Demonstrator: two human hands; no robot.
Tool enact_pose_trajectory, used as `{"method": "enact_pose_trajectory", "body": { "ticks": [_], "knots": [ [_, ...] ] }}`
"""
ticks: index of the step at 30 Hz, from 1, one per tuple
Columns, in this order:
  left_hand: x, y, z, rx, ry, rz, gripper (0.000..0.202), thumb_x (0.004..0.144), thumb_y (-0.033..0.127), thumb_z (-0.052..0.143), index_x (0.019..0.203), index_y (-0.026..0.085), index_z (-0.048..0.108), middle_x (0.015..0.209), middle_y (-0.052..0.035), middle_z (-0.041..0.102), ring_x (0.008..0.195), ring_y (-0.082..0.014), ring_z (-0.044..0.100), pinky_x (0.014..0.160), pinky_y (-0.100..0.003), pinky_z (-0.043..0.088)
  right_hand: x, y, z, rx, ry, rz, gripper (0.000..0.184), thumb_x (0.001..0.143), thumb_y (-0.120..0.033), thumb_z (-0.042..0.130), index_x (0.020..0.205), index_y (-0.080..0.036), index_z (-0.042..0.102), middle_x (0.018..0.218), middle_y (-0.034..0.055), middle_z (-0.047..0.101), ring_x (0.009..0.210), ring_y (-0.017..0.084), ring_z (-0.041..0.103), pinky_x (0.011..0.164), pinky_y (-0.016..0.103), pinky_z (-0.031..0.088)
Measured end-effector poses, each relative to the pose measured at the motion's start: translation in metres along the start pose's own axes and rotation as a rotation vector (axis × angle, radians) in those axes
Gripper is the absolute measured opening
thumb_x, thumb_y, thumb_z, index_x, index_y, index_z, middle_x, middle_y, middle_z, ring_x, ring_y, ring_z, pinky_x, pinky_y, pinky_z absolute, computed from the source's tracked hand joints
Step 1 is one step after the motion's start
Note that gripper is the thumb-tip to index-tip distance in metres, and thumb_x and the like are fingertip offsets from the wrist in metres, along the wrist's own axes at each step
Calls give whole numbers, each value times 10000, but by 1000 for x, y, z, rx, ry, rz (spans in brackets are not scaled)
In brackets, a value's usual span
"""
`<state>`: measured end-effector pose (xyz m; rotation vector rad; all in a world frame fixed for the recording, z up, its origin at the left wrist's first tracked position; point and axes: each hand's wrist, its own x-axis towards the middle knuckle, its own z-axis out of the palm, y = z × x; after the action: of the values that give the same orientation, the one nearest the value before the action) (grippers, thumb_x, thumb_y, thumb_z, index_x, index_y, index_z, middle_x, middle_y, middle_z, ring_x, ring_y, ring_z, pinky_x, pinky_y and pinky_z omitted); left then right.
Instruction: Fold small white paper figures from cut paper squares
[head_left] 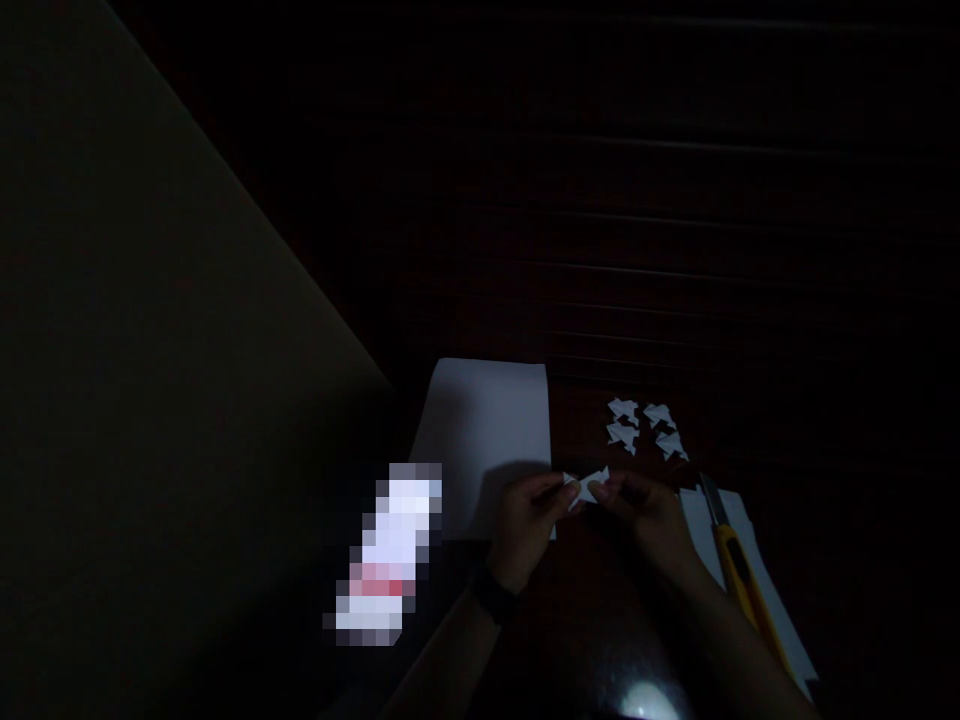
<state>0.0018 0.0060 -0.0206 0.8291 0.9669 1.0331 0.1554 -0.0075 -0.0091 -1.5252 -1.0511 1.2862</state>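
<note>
Between my two hands is a small piece of folded white paper [590, 488] with pointed corners. My left hand [526, 525] pinches its left side between thumb and fingers, and a dark band circles that wrist. On the right side, the thumb and fingers of my right hand [651, 520] grip the same piece. Just beyond my hands, several small folded paper figures [623, 436] of similar pointed shape lie grouped on the dark table. A large white sheet of paper [491, 430] lies behind and to the left of my left hand.
A yellow utility knife [739, 575], blade out, rests on white paper sheets [780, 610] beside my right forearm. A bright pixelated area [394, 550] stands at the left. The room is dark, with a plain pale surface [150, 350] along the left.
</note>
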Motion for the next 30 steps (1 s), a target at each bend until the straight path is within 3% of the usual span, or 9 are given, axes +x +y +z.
{"method": "enact_pose_trajectory", "body": {
  "ticks": [10,15,19,24,30],
  "knots": [
    [-4,-1,1,323,148,86,172,737,303,641,770,147,703,737,-56,699,688,-192,657,626,-264,533,0,1,-3,-92,-61,-30,207,663,-330,719,690,-168,593,701,-3,630,653,151,554,596,248,414],
    [-3,-4,2,288,157,70,183,728,316,644,791,153,698,754,-51,701,686,-185,658,619,-253,524,-2,2,0,-61,-19,-79,178,677,-298,703,753,-177,597,724,7,632,700,171,576,655,275,439],
    [-2,-4,-2,371,100,77,236,662,346,703,794,150,696,741,-48,700,673,-174,640,567,-222,484,0,6,-1,-49,23,-88,175,641,-256,720,678,-178,568,706,-1,619,668,160,566,621,261,438],
    [-4,-4,-3,468,136,92,222,662,366,693,677,145,682,665,-48,688,616,-165,619,517,-216,442,3,4,-7,-101,-159,-85,148,652,-240,704,715,-173,587,711,-4,613,672,156,563,617,258,437],
    [-8,-7,-2,509,55,119,149,688,326,668,683,179,692,706,-62,705,664,-197,638,592,-263,463,3,1,-12,-265,-280,-158,234,665,-228,688,888,-188,629,794,9,636,716,171,561,642,280,433]
  ]
}}
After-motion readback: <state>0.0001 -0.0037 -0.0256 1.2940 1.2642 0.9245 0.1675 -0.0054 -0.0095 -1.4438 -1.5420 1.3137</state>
